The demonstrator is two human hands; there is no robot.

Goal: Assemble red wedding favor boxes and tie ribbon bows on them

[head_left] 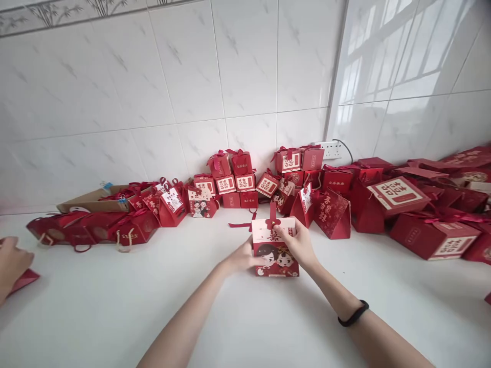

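Note:
A red and white gift box [276,261] with two cartoon figures on its front stands upright on the white table in the middle of the view. Around its left side my left hand [244,257] is closed, thumb across the front. At the upper right, my right hand [299,243] grips the white top flap, thumb by a red flower-shaped tag [273,223] with a gold centre. The fingers behind the box are hidden. A strip of red ribbon [241,225] lies on the table just behind the box.
Finished-looking red boxes [245,182] are stacked along the tiled wall. More boxes [437,235] pile up at the right. A cardboard tray [94,199] stands at the left back. A co-worker's hand [13,266] holds something red at the left edge. A power strip [329,150] sits by the wall.

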